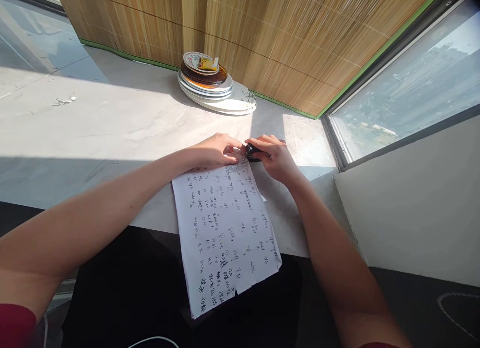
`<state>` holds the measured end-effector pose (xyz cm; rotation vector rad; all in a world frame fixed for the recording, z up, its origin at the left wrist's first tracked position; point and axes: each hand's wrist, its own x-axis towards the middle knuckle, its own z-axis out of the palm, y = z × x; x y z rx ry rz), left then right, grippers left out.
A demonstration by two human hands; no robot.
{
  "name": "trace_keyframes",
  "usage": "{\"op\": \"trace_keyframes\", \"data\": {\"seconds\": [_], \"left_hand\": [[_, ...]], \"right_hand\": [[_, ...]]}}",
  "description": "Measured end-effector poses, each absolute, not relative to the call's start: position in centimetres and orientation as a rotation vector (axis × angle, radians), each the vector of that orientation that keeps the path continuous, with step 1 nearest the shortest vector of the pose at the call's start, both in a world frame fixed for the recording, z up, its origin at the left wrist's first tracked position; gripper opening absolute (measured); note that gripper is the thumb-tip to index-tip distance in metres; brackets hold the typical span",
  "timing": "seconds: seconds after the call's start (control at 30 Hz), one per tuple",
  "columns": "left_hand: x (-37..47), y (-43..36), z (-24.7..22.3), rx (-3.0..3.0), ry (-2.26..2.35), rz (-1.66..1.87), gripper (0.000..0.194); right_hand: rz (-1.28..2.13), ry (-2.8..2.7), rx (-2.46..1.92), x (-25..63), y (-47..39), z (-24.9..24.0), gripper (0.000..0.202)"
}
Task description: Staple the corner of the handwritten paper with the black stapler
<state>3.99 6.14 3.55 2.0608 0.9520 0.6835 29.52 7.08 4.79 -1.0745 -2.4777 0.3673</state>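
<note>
Sheets of paper [225,233] covered in handwriting lie on the pale marble-look surface, their lower part hanging over its front edge. At the paper's top edge, my left hand [219,150] pinches the sheets between thumb and fingers. Just right of it, my right hand [272,155] is wrapped round a black stapler-like tool [252,149], which sits at the paper's upper right corner. Most of the tool is hidden by my right hand.
A stack of plates [210,95] with a small yellow packet [208,63] on top stands farther back. Behind it hangs a bamboo blind [232,28]. A window [408,98] and a white wall panel [408,198] border the right side.
</note>
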Motion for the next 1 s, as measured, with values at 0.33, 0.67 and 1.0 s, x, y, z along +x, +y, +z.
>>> {"op": "trace_keyframes", "data": {"seconds": [0.33,0.67,1.0], "left_hand": [[4.0,5.8,4.3,2.012,0.984,0.612,0.009],[4.0,6.4,3.1,1.800,1.128,0.758,0.033],[3.6,6.9,1.9,1.878,1.117,0.871,0.034]], "right_hand": [[0.328,-2.493,-1.055,29.2,6.8,5.0,0.034],[0.137,-2.579,-1.075,28.8,6.7,4.1,0.034],[0.065,-2.459,-1.137,29.8,7.5,4.0,0.037]]}}
